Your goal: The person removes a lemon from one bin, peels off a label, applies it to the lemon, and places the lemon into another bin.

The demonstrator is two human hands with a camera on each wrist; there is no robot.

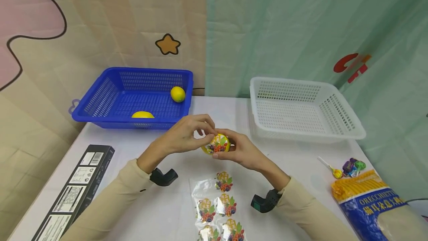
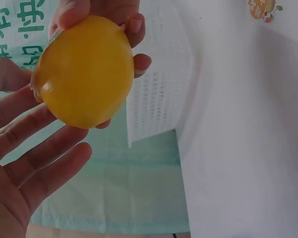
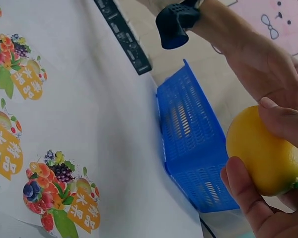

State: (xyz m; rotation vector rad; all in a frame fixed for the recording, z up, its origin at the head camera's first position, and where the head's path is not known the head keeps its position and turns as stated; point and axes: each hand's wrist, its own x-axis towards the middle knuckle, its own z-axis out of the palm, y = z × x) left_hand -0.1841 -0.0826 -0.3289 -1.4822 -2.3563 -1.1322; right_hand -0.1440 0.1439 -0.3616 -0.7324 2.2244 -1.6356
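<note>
A yellow lemon (image 2: 89,74) is up off the table between the two hands. My right hand (image 1: 245,151) grips it, with thumb and fingers round its sides, as the right wrist view shows. On the lemon's face in the head view lies a fruit-print sticker (image 1: 217,145). My left hand (image 1: 187,134) reaches over from the left, its thumb and fingertips at the sticker's edge. Its other fingers spread loosely beside the lemon in the left wrist view. A clear sheet of fruit stickers (image 1: 208,189) rests on the table below the hands.
At the back left, a blue basket (image 1: 143,124) holds two lemons (image 1: 178,94). A white basket (image 1: 311,137) stands at the back right. A long black box (image 1: 75,189) lies left. A pasta bag (image 1: 378,203), wrapped candies (image 1: 352,167) and a lollipop (image 1: 337,173) lie right.
</note>
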